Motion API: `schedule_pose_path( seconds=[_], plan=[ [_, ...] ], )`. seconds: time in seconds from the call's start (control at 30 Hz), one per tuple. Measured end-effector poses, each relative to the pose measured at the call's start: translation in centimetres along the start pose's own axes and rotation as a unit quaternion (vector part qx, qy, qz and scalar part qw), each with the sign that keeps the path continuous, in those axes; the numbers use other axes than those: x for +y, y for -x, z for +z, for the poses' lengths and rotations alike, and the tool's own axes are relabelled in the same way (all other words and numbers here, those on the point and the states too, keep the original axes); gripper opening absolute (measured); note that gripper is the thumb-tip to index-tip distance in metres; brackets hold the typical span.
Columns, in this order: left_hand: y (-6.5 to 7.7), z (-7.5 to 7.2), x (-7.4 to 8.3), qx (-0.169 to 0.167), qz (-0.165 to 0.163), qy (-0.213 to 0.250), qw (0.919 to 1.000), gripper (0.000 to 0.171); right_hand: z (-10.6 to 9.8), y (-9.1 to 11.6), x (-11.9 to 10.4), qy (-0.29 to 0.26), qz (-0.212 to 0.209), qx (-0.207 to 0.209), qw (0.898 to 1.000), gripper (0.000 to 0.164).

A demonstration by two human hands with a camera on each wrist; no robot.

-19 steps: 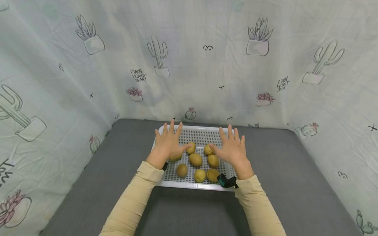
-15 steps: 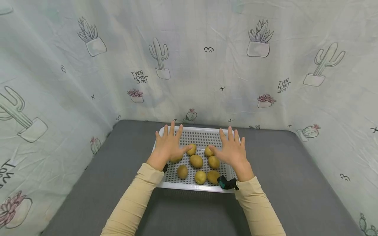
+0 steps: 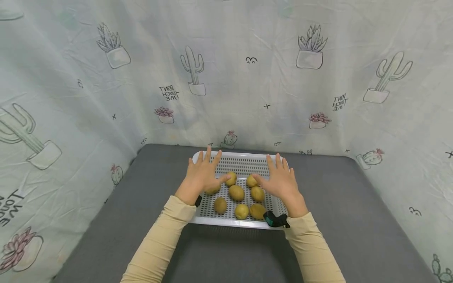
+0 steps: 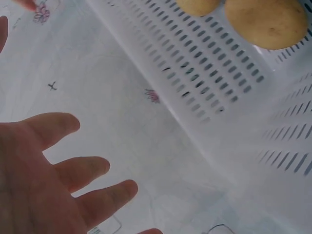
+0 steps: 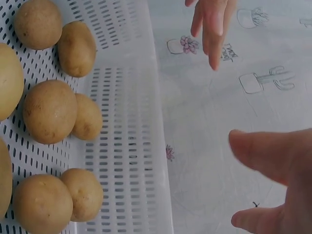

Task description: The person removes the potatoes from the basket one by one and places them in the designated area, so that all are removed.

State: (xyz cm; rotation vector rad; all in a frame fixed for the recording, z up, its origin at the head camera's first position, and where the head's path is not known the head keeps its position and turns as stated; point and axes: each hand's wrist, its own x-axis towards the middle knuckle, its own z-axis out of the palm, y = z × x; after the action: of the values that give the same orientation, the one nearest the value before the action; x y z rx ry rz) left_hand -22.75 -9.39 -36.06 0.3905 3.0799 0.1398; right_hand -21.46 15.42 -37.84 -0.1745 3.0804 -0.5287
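Note:
A white slotted plastic basket [image 3: 237, 223] holds several potatoes [image 3: 236, 193], spread over its floor. Over the basket's left side hovers my left hand [image 3: 203, 176], fingers spread and holding nothing. My right hand [image 3: 279, 181] is spread the same way above the right side, also holding nothing. The thumbs of both hands point inward, toward each other. In the left wrist view, the left hand's fingers [image 4: 92, 195] stand apart from the basket wall. The right wrist view has potatoes [image 5: 51, 112] in the basket and the right hand's thumb and a finger [image 5: 265, 151] outside its rim.
The basket stands on a grey table [image 3: 354, 220] near its back edge. Behind and at both sides hangs a pale cloth [image 3: 226, 78] printed with cacti and potted plants. A black strap device [image 3: 276, 219] is worn on the right wrist.
The head view has shifted slightly, so everything sits a little further right and lower. Both hands stay spread over the basket, and the potatoes have not moved in it.

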Motion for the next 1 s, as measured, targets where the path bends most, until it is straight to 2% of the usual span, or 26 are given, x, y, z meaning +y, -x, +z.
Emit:
schedule_pose_path(
  seconds=[0.13, 0.27, 0.5, 0.67, 0.8, 1.0],
  plan=[
    [0.4, -0.6, 0.2, -0.006, 0.012, -0.009, 0.9999, 0.090, 0.0, 0.1, 0.8, -0.036, -0.016, 0.001, 0.999, 0.093],
    [1.3, -1.2, 0.2, 0.001, 0.031, -0.005, 0.9995, 0.087, -0.1, 0.4, 1.5, -0.089, -0.033, 0.003, 0.995, 0.093],
    [2.9, -2.4, -0.9, 0.052, 0.068, 0.028, 0.9959, 0.086, -1.2, 0.9, 2.4, -0.180, -0.043, 0.009, 0.983, 0.084],
    [3.8, -2.9, -2.8, 0.066, 0.070, 0.051, 0.9941, 0.083, -1.8, 1.2, 3.5, -0.224, -0.047, 0.007, 0.973, 0.078],
    [4.6, -3.1, -4.8, 0.070, 0.062, 0.080, 0.9925, 0.081, -2.2, 1.6, 4.5, -0.270, -0.058, 0.011, 0.961, 0.074],
    [5.2, -1.9, -8.2, 0.064, 0.035, 0.134, 0.9883, 0.077, -2.2, 2.2, 5.6, -0.344, -0.069, 0.013, 0.937, 0.071]
  ],
)
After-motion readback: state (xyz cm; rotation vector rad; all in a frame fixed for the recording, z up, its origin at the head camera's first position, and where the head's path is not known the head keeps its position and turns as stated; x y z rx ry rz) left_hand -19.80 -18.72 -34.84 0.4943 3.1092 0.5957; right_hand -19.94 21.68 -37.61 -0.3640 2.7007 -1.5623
